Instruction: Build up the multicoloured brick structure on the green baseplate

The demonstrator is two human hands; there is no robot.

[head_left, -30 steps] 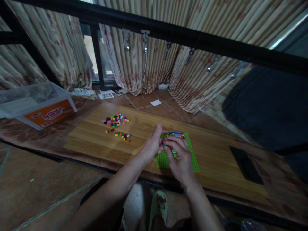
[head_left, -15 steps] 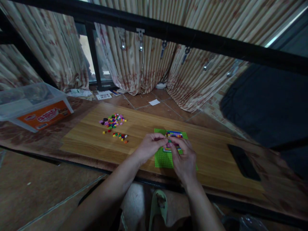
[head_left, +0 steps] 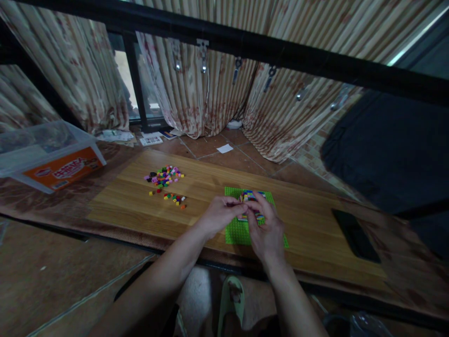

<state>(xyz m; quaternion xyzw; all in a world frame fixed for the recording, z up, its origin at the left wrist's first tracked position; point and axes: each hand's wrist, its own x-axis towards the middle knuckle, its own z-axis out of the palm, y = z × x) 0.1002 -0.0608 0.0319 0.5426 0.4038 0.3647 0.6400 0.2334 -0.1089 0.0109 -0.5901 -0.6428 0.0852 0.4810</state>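
Note:
My left hand (head_left: 224,213) and my right hand (head_left: 268,229) meet over a green studded baseplate (head_left: 238,232). The thumb and fingers of both are pinched together, tip to tip. Whatever lies between the fingertips is hidden now. Beneath them, a block of small multicoloured building bricks (head_left: 249,193) is built up on the upper part of the baseplate, partly covered by my right fingers. To the left on the wooden board lies a pile of loose mixed-colour bricks (head_left: 166,175). Nearer me is a smaller scatter of loose bricks (head_left: 174,198).
The wooden board (head_left: 206,182) rests on a cloth-covered table. A black phone-like slab (head_left: 355,235) lies at its right end. At the far left stands a clear plastic box (head_left: 66,168) with an orange label. A dark bar (head_left: 224,32) crosses above, before the curtains (head_left: 196,100).
The small green brick that showed between the fingertips of both hands is now out of sight. My right fingers have shifted slightly and closed in against my left fingertips.

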